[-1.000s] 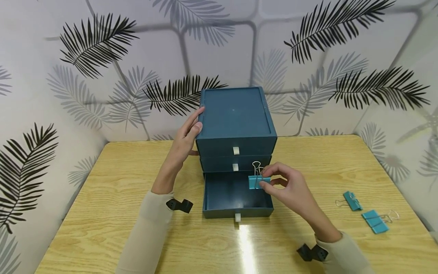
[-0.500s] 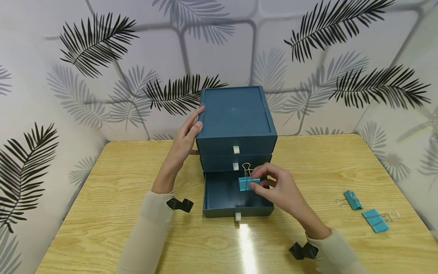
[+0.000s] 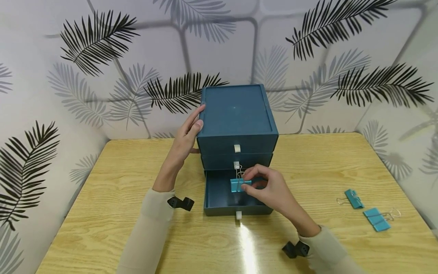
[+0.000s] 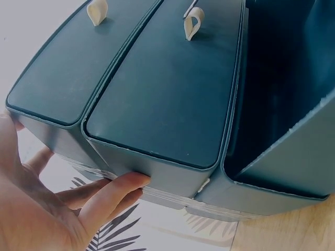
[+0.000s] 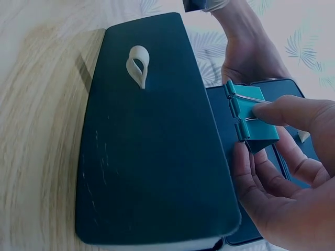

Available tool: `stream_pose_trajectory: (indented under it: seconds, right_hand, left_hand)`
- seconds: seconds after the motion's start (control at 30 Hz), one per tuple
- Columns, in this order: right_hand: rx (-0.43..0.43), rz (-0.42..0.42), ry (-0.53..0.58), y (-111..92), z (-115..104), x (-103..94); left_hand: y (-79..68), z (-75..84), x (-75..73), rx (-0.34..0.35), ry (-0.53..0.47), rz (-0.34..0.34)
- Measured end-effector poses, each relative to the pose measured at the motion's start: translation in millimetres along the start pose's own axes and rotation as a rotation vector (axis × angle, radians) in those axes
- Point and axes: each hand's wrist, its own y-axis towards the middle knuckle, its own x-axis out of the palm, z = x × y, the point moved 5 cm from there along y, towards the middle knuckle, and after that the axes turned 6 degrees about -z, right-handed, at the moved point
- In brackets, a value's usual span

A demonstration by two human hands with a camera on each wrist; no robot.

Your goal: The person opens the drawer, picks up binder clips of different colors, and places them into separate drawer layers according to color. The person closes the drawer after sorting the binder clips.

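place type: indoor desk spot; home or office can't be told from the views. a light yellow wood-grain tabletop [image 3: 102, 213] is enclosed at left, back and right by pale grey-white wall covering [image 3: 219, 42] printed with black and grey palm fronds, so a domestic look is given. desk use is suggested by the stationery: a dark blue plastic three-drawer cabinet [image 3: 236, 112] with white loop pulls [image 3: 237, 148] is stood on the surface, and three turquoise metal binder clips with wire handles [image 3: 234, 185] [image 3: 354, 198] [image 3: 376, 219] are seen.

Leaf-patterned wall [image 3: 219, 53]; wood-grain table [image 3: 321, 163].
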Motion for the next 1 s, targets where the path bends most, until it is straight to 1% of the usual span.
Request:
stream_pose_trajectory:
  seconds: [0.2, 0.4, 0.47, 0.7, 0.83, 1.0]
  right_hand:
    - [0.011, -0.001, -0.012, -1, 1, 4.4]
    - [0.011, -0.014, -0.018, -2, 0, 9.1]
    - [0.013, -0.021, -0.014, -2, 0, 11.2]
    - [0.011, -0.049, -0.007, -1, 2, 19.4]
    - [0.003, -0.059, -0.016, 2, 1, 24.4]
    - [0.021, -0.084, -0.04, 6, 2, 31.9]
  left_hand:
    - [1.8, 0.8, 1.1, -0.02, -0.006, 0.002]
    - [-8.9, 24.8, 7.2, -0.028, 0.0, 0.003]
    - [-11.7, 30.5, 8.5, -0.027, 0.001, 0.003]
    - [0.8, 1.4, 0.3, -0.009, 0.006, 0.009]
    - [0.5, 1.1, -0.2, 0.001, 0.008, 0.01]
    - [-0.4, 1.4, 0.5, 0.004, 0.011, 0.013]
